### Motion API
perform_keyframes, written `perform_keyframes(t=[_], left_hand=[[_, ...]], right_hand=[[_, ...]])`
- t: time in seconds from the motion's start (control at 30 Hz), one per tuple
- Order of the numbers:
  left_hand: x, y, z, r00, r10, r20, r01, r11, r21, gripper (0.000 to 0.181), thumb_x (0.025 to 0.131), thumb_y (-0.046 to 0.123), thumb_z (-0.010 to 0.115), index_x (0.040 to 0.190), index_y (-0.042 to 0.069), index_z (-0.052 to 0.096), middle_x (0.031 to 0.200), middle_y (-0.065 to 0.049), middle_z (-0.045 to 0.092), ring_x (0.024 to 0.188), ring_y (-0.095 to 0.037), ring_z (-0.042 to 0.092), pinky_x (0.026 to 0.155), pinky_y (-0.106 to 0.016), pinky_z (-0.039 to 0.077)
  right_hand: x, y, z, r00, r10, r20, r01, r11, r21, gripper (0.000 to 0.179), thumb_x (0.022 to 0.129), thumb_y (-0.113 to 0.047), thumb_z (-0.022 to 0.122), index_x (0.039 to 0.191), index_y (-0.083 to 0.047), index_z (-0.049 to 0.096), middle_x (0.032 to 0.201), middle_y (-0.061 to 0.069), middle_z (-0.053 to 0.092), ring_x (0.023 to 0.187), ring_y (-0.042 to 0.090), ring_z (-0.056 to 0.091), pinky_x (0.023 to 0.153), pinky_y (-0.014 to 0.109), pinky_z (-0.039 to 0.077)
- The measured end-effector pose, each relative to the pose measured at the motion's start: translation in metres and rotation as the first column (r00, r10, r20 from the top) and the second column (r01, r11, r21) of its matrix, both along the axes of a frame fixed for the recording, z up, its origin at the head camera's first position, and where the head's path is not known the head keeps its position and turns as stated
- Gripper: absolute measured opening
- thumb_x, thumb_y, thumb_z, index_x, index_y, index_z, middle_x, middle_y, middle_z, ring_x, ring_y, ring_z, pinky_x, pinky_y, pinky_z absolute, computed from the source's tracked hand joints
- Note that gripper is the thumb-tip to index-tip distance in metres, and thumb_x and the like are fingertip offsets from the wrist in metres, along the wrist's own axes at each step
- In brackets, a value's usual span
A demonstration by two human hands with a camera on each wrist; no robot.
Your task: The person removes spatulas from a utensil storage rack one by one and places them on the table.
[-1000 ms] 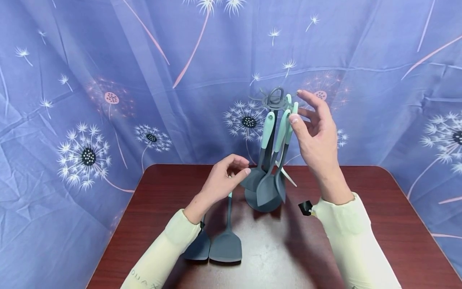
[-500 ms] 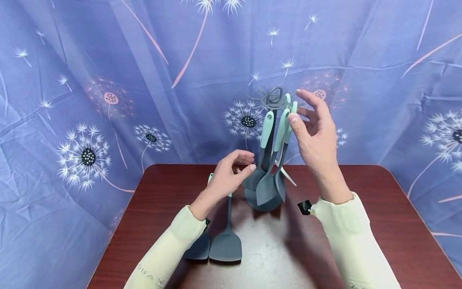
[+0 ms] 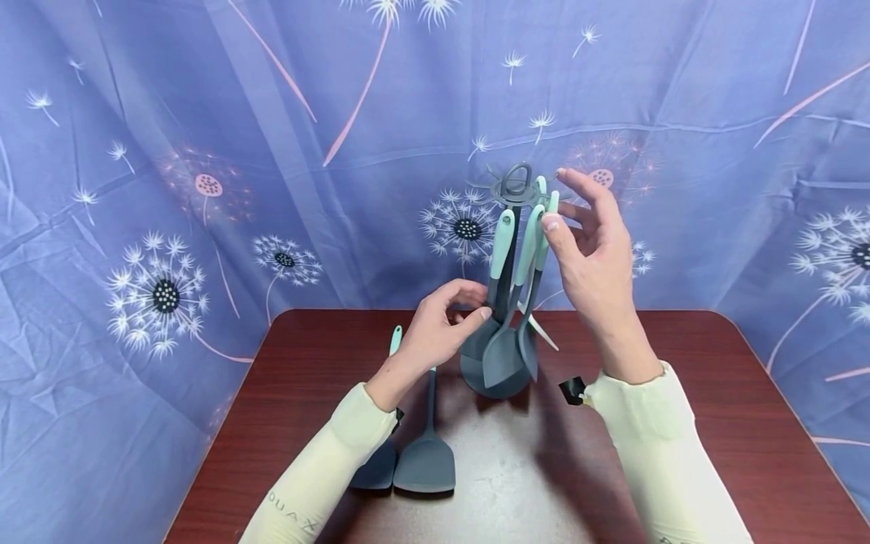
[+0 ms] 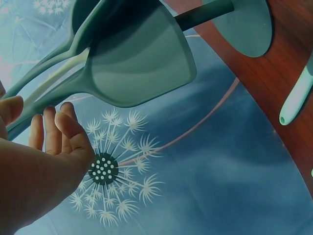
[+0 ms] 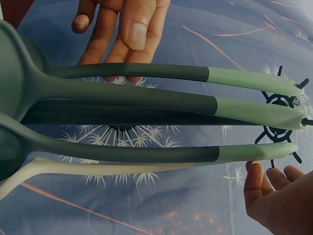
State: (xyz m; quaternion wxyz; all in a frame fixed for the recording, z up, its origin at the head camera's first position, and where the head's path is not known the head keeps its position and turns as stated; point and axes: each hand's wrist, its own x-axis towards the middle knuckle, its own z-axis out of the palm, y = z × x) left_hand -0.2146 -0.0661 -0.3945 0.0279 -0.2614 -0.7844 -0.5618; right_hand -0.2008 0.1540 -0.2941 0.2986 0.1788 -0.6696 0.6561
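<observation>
A dark grey utensil rack (image 3: 518,193) stands upright, hung with several grey utensils with mint handles. My left hand (image 3: 435,325) is at the leftmost hanging utensil (image 3: 503,245), fingers bent loosely around its grey shaft. In the right wrist view, its fingertips lie close to the shaft and the thumb stands apart; contact is unclear. A broad flat head (image 4: 142,54) hangs near that hand in the left wrist view. My right hand (image 3: 601,264) is raised at the rack's right side. Its thumb touches a mint handle (image 5: 254,152), with the index finger extended by a hook tip.
Two grey turners lie side by side on the table: the right turner (image 3: 427,465) and the left turner (image 3: 376,470), partly behind my left sleeve. A cream utensil (image 5: 98,169) hangs behind the others. A patterned curtain (image 3: 381,227) rises behind the dark red table (image 3: 680,423).
My left hand has moved right and slightly up, from beside the hanging utensils to the leftmost one's shaft. The right hand has stayed at the handles.
</observation>
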Motion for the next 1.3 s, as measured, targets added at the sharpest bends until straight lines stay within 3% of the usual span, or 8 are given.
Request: perform_keyframes(t=[0.33,0.67,1.3], left_hand=[[-0.0039,0.0061,0.0053,0.999,0.013,-0.030,-0.014,1.000,-0.024,0.027,0.102,0.018,0.074,0.126,0.007,0.069,0.116,-0.003,0.073,0.102,-0.011,0.069,0.077,-0.030,0.055],[-0.0048,0.0093,0.0070,0.997,0.031,-0.075,-0.035,0.998,-0.058,0.017,0.101,0.015,0.074,0.117,0.012,0.070,0.109,0.002,0.071,0.097,-0.009,0.067,0.076,-0.029,0.053],[-0.0052,0.0068,0.0061,0.991,0.059,-0.116,-0.067,0.996,-0.063,0.016,0.102,0.016,0.074,0.117,0.013,0.070,0.110,0.002,0.070,0.096,-0.009,0.065,0.077,-0.029,0.054]], right_hand=[[0.0001,-0.0005,0.0006,1.000,0.005,-0.005,-0.005,1.000,-0.001,0.053,0.101,-0.013,0.072,0.152,-0.012,0.056,0.155,0.009,0.054,0.124,0.023,0.061,0.098,0.026,0.048],[-0.0004,0.0001,0.0007,1.000,0.010,-0.013,-0.010,1.000,-0.008,0.053,0.101,-0.012,0.072,0.151,-0.011,0.056,0.156,0.012,0.054,0.124,0.022,0.061,0.097,0.026,0.049],[0.0000,-0.0004,0.0007,1.000,0.008,-0.007,-0.008,1.000,0.000,0.054,0.101,-0.013,0.073,0.152,-0.011,0.056,0.156,0.010,0.054,0.126,0.023,0.061,0.099,0.026,0.049]])
